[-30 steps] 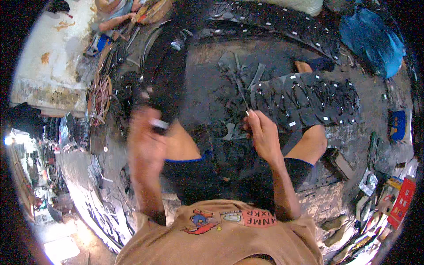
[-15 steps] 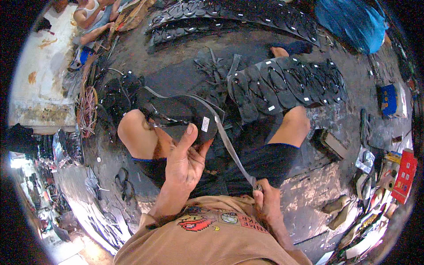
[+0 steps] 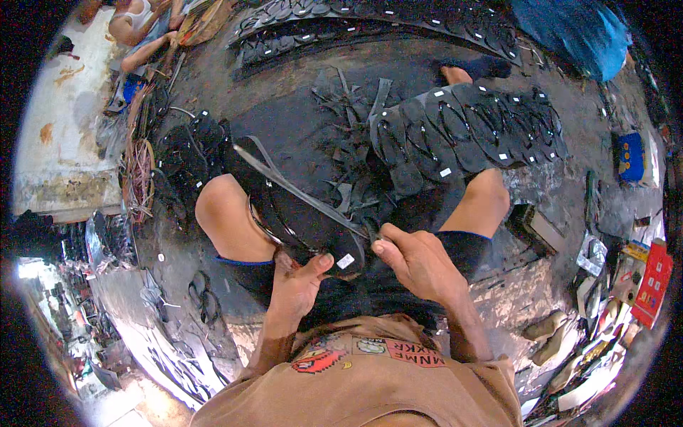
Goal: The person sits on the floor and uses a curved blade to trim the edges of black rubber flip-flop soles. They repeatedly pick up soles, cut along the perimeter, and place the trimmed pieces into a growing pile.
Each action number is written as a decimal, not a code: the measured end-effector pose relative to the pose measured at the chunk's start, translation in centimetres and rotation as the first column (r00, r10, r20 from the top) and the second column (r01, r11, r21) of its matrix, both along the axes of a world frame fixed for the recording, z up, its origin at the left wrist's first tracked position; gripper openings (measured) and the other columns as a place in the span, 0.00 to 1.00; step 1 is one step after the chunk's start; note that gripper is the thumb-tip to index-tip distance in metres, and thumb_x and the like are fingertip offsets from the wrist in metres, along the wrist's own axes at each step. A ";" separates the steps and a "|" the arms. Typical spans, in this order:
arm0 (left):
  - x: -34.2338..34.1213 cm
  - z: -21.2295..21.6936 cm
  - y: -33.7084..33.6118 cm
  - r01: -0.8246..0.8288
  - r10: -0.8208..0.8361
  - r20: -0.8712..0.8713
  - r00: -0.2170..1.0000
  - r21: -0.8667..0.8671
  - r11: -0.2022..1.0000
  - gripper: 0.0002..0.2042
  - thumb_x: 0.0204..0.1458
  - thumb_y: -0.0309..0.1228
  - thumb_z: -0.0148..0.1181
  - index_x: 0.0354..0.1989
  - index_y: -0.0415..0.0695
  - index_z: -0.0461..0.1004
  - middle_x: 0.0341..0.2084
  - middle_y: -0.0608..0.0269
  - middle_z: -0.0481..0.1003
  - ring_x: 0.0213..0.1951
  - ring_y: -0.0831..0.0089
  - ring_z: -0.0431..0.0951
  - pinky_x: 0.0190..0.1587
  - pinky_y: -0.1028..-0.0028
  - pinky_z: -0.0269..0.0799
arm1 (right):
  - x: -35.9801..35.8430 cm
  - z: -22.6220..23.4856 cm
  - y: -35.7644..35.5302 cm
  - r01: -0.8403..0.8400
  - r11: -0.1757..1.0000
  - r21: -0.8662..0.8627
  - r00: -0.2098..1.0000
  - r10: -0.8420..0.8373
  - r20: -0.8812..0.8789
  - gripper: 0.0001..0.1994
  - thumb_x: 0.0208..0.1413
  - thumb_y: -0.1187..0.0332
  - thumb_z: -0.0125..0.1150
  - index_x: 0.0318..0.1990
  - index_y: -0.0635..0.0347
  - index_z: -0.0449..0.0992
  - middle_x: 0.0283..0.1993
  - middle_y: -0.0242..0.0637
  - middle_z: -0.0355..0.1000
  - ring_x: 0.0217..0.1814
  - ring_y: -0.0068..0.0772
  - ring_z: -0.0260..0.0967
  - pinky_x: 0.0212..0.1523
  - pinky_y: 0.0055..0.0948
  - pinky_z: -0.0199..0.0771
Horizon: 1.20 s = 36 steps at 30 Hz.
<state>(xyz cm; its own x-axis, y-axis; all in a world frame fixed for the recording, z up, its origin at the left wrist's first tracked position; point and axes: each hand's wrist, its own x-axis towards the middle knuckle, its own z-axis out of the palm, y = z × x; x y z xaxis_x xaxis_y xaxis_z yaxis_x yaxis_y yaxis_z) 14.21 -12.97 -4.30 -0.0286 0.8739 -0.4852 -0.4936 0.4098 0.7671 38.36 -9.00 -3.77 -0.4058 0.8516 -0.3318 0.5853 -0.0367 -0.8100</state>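
Down over the lap, the left hand [image 3: 299, 281] is gripping the heel of a black sandal sole [image 3: 299, 217] resting on the left knee, thumb pressing on top. The right hand [image 3: 420, 260] is curling shut, pinching a grey rubber strap [image 3: 299, 191] stretching diagonally across the sole.

A sandal workshop: rows of black sandals [image 3: 469, 128] and cut straps [image 3: 348, 107] cover a grimy floor [image 3: 555, 185].

Knees [image 3: 228, 220] flank both hands closely. Row of black sandals [image 3: 466, 132] and strap scraps [image 3: 348, 117] crowd the floor ahead; bare dark floor [image 3: 284, 107] front-left stays passable.
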 end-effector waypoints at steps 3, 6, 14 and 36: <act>-0.7 1.0 0.1 0.001 0.001 0.024 1.000 -0.066 0.998 0.28 0.50 0.15 0.68 0.62 0.39 0.70 0.51 0.57 0.80 0.51 0.65 0.83 0.57 0.62 0.80 | -1.4 -0.7 1.4 -0.053 0.998 -0.013 0.995 0.052 -0.085 0.21 0.72 0.48 0.48 0.45 0.58 0.73 0.29 0.58 0.76 0.35 0.69 0.74 0.38 0.62 0.73; -1.5 2.2 -0.3 0.119 -0.127 -0.132 0.983 -0.067 0.991 0.26 0.53 0.17 0.66 0.62 0.40 0.69 0.53 0.56 0.79 0.54 0.61 0.80 0.60 0.57 0.76 | -5.4 -2.7 2.2 0.061 0.991 0.116 0.966 -0.030 -0.256 0.16 0.73 0.58 0.48 0.38 0.63 0.68 0.24 0.56 0.65 0.29 0.68 0.66 0.31 0.53 0.63; -10.8 6.6 7.9 -0.390 0.357 0.164 0.920 0.275 0.879 0.26 0.65 0.40 0.61 0.64 0.37 0.64 0.61 0.46 0.72 0.64 0.53 0.71 0.67 0.57 0.71 | -4.6 -6.3 -1.0 0.668 0.716 -0.205 0.550 -0.659 -0.513 0.27 0.76 0.43 0.36 0.41 0.58 0.73 0.30 0.36 0.74 0.27 0.29 0.72 0.22 0.27 0.67; 10.2 -12.4 19.4 0.197 -0.204 -0.757 0.621 -0.101 0.975 0.29 0.56 0.49 0.70 0.45 0.28 0.77 0.40 0.47 0.81 0.41 0.58 0.81 0.48 0.58 0.76 | 1.8 -6.2 -3.7 0.701 0.664 -0.261 0.587 -0.745 -0.318 0.16 0.72 0.59 0.55 0.55 0.62 0.72 0.27 0.36 0.71 0.26 0.27 0.69 0.28 0.32 0.69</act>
